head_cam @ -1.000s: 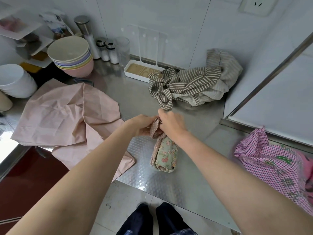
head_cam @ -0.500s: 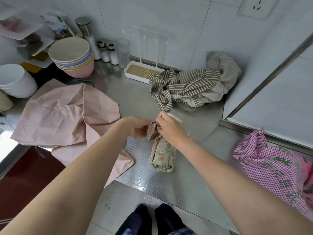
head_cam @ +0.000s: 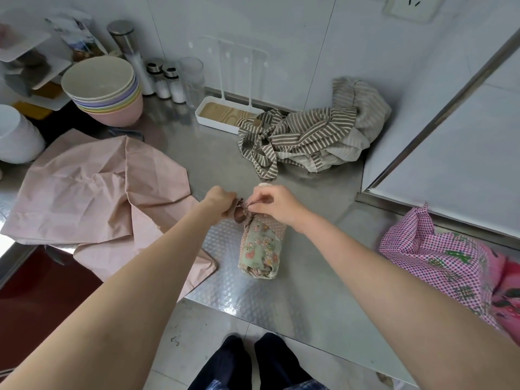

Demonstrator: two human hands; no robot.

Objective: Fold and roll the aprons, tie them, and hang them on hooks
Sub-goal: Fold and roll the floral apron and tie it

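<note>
A rolled floral apron (head_cam: 260, 249) lies on the steel counter (head_cam: 281, 299), its long axis pointing away from me. At its far end, brown dotted ties (head_cam: 240, 212) are bunched into a knot. My left hand (head_cam: 221, 202) grips the ties from the left. My right hand (head_cam: 274, 204) pinches a tie end from the right, its fingers curled over the roll's top. A crumpled striped apron (head_cam: 306, 136) sits at the back by the wall. A pink apron (head_cam: 92, 190) lies spread on the left. A pink checked apron (head_cam: 450, 257) is heaped at the right edge.
Stacked pastel bowls (head_cam: 107, 88) and white bowls (head_cam: 17, 136) stand at the back left, with shakers (head_cam: 166, 80) and a glass (head_cam: 194, 80) beside them. A white rack tray (head_cam: 222, 114) sits against the wall. My feet (head_cam: 253, 358) show below the counter's front edge.
My two hands have drawn slightly apart at the top of the roll, pulling the ties. The roll stays in the same place on the counter.
</note>
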